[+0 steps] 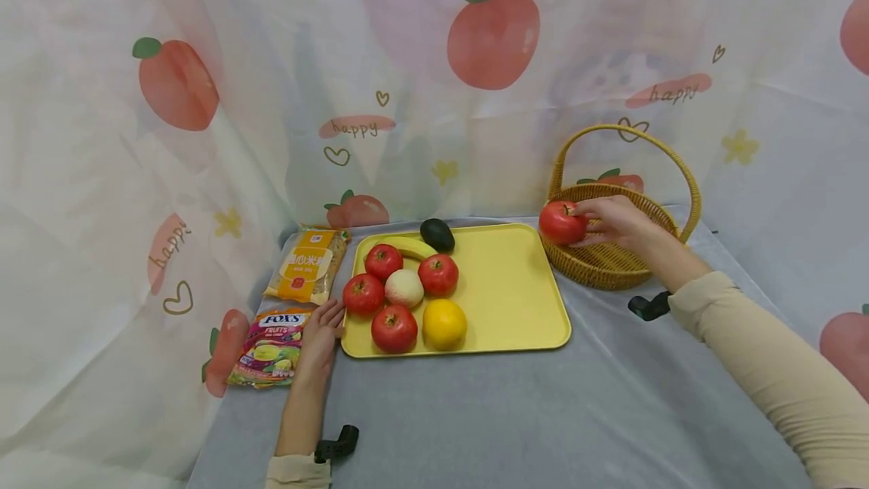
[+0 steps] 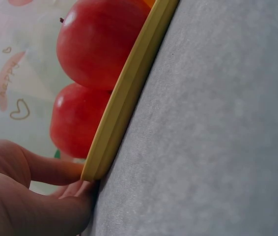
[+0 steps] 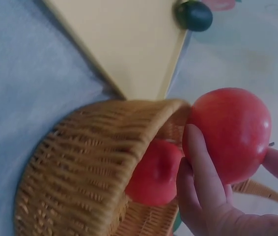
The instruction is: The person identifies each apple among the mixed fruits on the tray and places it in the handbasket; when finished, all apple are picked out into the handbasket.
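Observation:
My right hand (image 1: 614,222) grips a red apple (image 1: 560,223) at the left rim of the wicker basket (image 1: 597,275). The right wrist view shows another red apple (image 3: 154,172) inside that basket; the hand hides it from the head view. At the left edge of the yellow tray (image 1: 509,285), my left hand (image 1: 319,338) pinches the rim, seen closely in the left wrist view. On the tray's left half lie several red apples (image 1: 394,328), a pale round fruit (image 1: 403,288), a yellow round fruit (image 1: 444,324), a banana (image 1: 410,247) and a dark green avocado (image 1: 437,235).
Left of the tray lie a yellow food packet (image 1: 308,264) and, nearer, a pink candy bag (image 1: 271,349) beside my left hand. The basket's tall handle (image 1: 627,128) arches above it. A printed curtain (image 1: 421,44) hangs behind the grey cloth (image 1: 475,421).

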Tool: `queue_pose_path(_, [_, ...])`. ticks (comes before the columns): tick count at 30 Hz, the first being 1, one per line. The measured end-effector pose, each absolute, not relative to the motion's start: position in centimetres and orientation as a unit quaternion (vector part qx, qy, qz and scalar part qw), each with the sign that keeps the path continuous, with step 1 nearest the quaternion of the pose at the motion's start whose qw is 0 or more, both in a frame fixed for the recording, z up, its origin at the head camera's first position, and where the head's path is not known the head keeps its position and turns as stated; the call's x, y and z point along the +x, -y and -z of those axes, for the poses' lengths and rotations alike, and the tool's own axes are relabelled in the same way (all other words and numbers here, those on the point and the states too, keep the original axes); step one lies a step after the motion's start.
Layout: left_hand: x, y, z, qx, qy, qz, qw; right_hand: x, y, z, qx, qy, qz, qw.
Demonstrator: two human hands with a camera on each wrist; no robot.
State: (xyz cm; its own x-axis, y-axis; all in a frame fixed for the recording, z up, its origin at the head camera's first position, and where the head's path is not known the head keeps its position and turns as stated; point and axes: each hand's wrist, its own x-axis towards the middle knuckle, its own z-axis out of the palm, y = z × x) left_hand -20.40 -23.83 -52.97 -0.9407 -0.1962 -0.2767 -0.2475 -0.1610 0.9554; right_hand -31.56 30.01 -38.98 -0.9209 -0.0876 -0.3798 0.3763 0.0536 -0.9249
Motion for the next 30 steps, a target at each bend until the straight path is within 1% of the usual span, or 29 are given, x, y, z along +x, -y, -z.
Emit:
queue_pose_path(13, [-20.4, 23.6, 53.1, -0.177, -0.649, -0.740, 0.016, -31.2, -32.7, 39.6, 0.113, -0.711, 0.669, 0.184])
queue_pose_path(21, [-20.2, 23.8, 53.4, -0.189, -0.648, -0.738, 0.019, -31.4, -32.8, 40.0, 0.111, -0.717, 0.656, 0.209])
queue_pose_path(30, [-20.6, 23.8, 53.0, -0.175, -0.650, -0.739, 0.012, -31.9, -32.6, 40.0, 0.113, -0.738, 0.631, 0.211])
